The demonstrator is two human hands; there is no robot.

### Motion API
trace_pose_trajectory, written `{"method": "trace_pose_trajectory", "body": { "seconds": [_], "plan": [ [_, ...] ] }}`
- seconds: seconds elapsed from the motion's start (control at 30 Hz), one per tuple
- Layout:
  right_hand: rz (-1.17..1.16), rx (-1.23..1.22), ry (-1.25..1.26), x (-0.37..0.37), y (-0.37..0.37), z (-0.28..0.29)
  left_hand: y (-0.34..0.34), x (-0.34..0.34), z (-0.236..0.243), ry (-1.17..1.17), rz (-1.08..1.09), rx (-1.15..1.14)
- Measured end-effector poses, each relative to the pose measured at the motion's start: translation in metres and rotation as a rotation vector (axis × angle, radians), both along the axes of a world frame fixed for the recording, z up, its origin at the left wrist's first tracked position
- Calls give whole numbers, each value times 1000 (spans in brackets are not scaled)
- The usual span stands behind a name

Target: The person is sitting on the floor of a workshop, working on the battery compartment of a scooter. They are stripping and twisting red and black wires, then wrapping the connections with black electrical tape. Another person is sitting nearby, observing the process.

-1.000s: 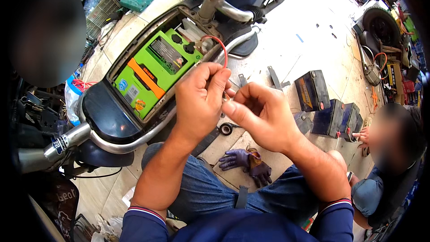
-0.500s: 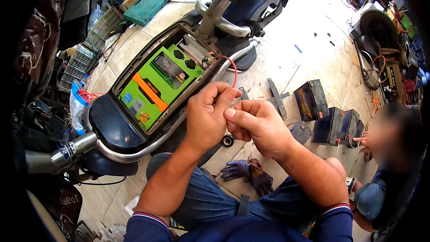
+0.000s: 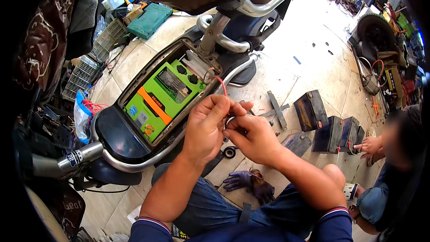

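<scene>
Pale tiles (image 3: 121, 69) spread under a cluttered workshop. At the centre of the frame, the left hand (image 3: 206, 127) grasps a red wire (image 3: 222, 85) between thumb and fingers; the right hand (image 3: 255, 136) is curled in against it, though whether its fingertips pinch the wire too cannot be told. Both hands are held close together, probably because the wire is thin and its free length short. Just below, purple work gloves (image 3: 239, 180) lie on the floor, perhaps left off for finer touch, with a black tape roll (image 3: 225, 153) handy beside them. Left of centre, a green battery (image 3: 164, 101) sits snugly in the open floor box of a scooter (image 3: 123, 135), its orange strap (image 3: 154, 105) on top, likely for lifting; the wire rises from the box's upper end. Right of centre, dark batteries (image 3: 310, 112) stand grouped on the tiles, a co-worker's hand (image 3: 371, 145) at their edge. Farther out, a green case (image 3: 150, 20) and crates (image 3: 80, 77) fill the upper left, while a wheel (image 3: 377, 33) leans among piled parts at upper right.
</scene>
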State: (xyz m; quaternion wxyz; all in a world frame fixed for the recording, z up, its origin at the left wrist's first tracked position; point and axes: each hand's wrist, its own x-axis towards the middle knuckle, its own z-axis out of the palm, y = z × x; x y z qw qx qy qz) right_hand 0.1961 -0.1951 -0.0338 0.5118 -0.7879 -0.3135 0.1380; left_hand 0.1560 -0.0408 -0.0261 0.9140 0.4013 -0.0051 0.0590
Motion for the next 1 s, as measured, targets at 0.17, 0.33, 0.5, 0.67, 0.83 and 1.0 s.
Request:
{"method": "trace_pose_trajectory", "body": {
  "seconds": [0.17,0.33,0.5,0.67,0.83,1.0],
  "plan": [
    [244,-96,219,27,-31,45,8,-3,5,-9,15,287],
    [-97,182,272,39,-37,37,3,-6,11,1,65,376],
    [7,368,285,38,-25,33,-3,-7,9,-7,66,419],
    [19,329,462,41,-21,29,-4,-3,-4,27,69,607],
    [120,340,626,48,-14,30,0,-5,2,7,64,736],
    [141,382,740,54,-12,19,3,1,4,-117,100,887]
  ]
}}
